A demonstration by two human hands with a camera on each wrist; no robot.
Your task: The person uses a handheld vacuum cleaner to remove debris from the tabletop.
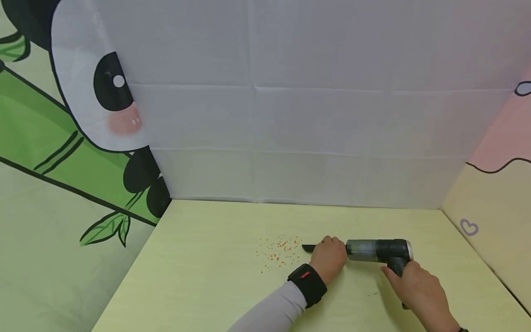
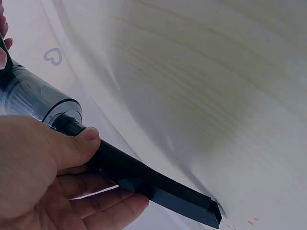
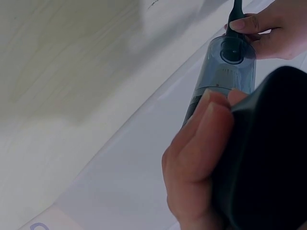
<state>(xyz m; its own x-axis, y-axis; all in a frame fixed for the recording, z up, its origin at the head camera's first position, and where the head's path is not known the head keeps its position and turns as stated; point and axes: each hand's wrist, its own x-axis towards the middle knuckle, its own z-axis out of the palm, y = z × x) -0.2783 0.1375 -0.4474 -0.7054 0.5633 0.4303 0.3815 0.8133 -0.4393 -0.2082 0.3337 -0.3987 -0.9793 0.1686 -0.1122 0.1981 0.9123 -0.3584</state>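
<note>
A black handheld vacuum cleaner with a clear dust cup lies level over the table, pointing left. My right hand grips its handle; the right wrist view shows the fingers curled round it. Near the front, my left hand holds the slim black crevice nozzle between thumb and fingers, just ahead of the dust cup. The slanted nozzle tip sticks out past the left hand, close to scattered orange crumbs. A few of these crumbs show beyond the tip in the left wrist view.
The pale yellow table meets a whitish cloth backdrop at its far edge. Printed cloth panels stand on both sides, the left one with green bamboo. A small dark mark shows on the table below the dust cup.
</note>
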